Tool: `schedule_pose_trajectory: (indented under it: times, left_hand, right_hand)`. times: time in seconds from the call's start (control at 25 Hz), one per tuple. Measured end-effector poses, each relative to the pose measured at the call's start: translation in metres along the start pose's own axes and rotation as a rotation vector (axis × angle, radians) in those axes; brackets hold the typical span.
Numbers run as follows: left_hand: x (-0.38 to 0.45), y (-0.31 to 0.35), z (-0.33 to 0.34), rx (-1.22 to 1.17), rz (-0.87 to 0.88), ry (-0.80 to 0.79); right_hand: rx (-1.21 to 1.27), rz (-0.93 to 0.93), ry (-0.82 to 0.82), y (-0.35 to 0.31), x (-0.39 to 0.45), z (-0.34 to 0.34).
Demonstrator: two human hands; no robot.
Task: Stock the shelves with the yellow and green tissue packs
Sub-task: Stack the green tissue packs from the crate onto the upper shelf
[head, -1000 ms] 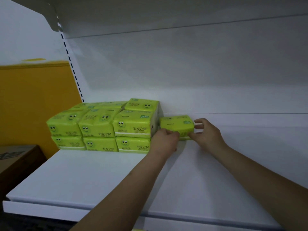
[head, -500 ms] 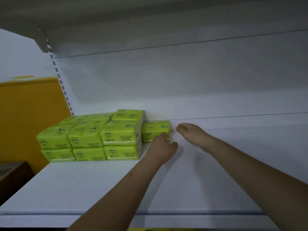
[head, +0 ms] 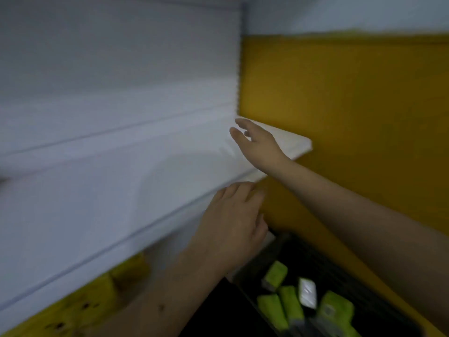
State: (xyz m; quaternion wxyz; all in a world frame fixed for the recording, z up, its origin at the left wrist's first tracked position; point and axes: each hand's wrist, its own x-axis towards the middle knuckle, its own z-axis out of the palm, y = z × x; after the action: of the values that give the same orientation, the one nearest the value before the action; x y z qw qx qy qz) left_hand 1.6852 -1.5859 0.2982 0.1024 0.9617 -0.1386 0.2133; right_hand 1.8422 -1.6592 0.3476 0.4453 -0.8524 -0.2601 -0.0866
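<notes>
The view is blurred and swung to the right end of the white shelf [head: 97,190]. My right hand [head: 257,144] hovers over the shelf's right corner with fingers spread, holding nothing. My left hand [head: 233,224] is lower, at the shelf's front edge, fingers relaxed and empty. Several green tissue packs [head: 291,305] lie in a dark basket [head: 340,271] at the bottom right. Yellow tissue packs [head: 80,305] show on the shelf below, at the bottom left. The stacked green packs from before are out of view.
A yellow wall [head: 352,117] stands right of the shelving. The white back panel [head: 109,69] fills the upper left.
My head has swung right and down. Both hands have left the green pack pushed against the stack and pulled back to the shelf's right end, empty.
</notes>
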Motion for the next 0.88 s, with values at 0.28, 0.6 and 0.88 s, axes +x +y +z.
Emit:
schedule_pose_trajectory:
  times: [0.28, 0.6, 0.88]
  left_hand:
    - [0.037, 0.073, 0.171, -0.058, 0.086, -0.549]
    - [-0.028, 0.074, 0.297, -0.078, -0.050, -0.999]
    - [-0.004, 0.032, 0.319, -0.240, -0.263, -0.929]
  right_hand:
    - [-0.218, 0.459, 0.035, 0.216, -0.095, -0.048]
    - [-0.365, 1.026, -0.547, 0.426, -0.249, 0.071]
    - [-0.503, 1.260, -0.302, 0.491, -0.244, 0.139]
